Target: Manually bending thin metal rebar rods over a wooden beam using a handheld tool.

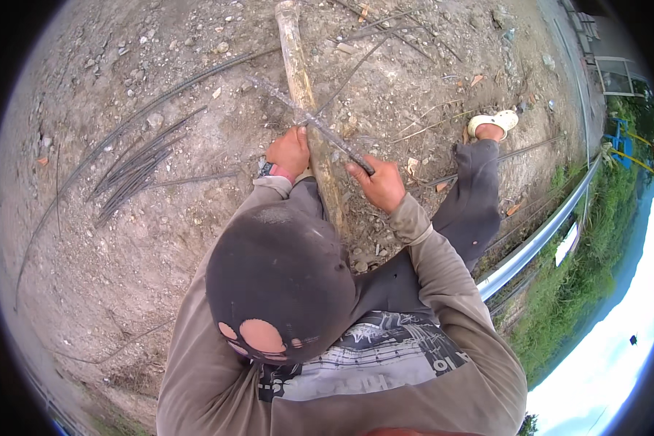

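A pale wooden pole (296,65) lies on the ground in front of me, running back between my legs. Across it rests a rough grey metal bar (333,138), slanting from far left to near right. My right hand (380,184) is closed around the near end of this bar, right of the pole. My left hand (288,154), with a band at the wrist, is closed against the pole's left side. A thin metal rod (352,73) runs from the far right under the bar to my left fingertips, which appear to pinch it. Its end there is hidden.
Several cut rods (134,171) lie bundled on the stony ground at left, beside a long curved rod (160,94). More rods (414,40) are scattered at the far side. My bent knee and outstretched leg (476,189) flank the pole. A metal guardrail (541,236) borders grass at right.
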{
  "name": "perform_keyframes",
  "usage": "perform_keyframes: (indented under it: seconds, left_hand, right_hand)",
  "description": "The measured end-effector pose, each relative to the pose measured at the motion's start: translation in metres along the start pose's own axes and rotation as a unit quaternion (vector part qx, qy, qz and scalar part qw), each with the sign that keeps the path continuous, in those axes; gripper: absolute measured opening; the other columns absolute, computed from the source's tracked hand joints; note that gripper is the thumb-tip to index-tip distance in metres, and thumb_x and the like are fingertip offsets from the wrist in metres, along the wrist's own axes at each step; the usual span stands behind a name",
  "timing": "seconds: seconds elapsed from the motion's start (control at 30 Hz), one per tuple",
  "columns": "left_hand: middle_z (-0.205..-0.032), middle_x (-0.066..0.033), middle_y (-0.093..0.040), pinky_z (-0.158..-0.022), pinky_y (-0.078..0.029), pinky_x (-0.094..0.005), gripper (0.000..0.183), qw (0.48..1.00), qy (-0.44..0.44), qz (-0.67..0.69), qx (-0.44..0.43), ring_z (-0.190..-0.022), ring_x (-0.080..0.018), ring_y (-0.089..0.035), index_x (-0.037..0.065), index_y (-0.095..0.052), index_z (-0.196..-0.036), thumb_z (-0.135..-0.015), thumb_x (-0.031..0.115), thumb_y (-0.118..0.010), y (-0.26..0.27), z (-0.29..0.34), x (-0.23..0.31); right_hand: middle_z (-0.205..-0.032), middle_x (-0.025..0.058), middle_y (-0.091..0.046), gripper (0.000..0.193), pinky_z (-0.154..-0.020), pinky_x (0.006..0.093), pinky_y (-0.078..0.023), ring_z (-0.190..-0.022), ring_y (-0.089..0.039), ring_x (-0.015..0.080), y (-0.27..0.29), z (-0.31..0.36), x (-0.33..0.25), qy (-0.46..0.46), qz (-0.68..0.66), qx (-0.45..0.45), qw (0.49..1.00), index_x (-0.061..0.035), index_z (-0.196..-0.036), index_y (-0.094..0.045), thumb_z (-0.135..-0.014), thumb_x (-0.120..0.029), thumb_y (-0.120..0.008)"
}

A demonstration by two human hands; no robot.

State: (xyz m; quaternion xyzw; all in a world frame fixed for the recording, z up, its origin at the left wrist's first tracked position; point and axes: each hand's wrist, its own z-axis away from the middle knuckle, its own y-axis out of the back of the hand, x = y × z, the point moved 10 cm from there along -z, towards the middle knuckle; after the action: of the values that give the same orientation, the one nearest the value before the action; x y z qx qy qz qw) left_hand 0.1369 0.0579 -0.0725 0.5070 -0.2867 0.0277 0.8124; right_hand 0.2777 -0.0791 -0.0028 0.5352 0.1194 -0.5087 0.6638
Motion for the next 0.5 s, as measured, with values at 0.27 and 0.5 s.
perform_keyframes:
  seconds: [0.27, 0.5]
  left_hand:
    - [-0.076, -0.0218, -0.061, -0.064, -0.044, -0.0515, 0.035, 0.999, -0.023, 0.034, 0.007, -0.072, -0.0426, -0.058, 0.007, -0.055, -0.087, -0.091, 0.035, -0.036, 0.001, 0.002, -0.001]
    - [-0.059, -0.0115, -0.052, -0.054, -0.039, -0.0385, 0.035, 0.969, -0.021, 0.239, -0.051, -0.056, -0.0253, -0.052, 0.002, -0.056, -0.076, -0.092, 0.029, -0.041, 0.038, -0.011, -0.011]
  right_hand:
    - [-0.054, 0.0092, -0.045, 0.031, -0.047, 0.0294, -0.035, -0.048, -0.037, 0.0198, 0.11, 0.054, -0.008, 0.061, -0.141, 0.22, 0.963, -0.0012, -0.072, -0.052, -0.085, -0.028, -0.061]
    - [-0.065, 0.0184, -0.055, 0.041, -0.059, 0.0449, -0.042, -0.063, -0.056, 0.0377, 0.075, 0.005, 0.101, -0.154, 0.04, 0.262, 0.952, -0.0002, -0.088, -0.051, -0.086, -0.041, -0.054]
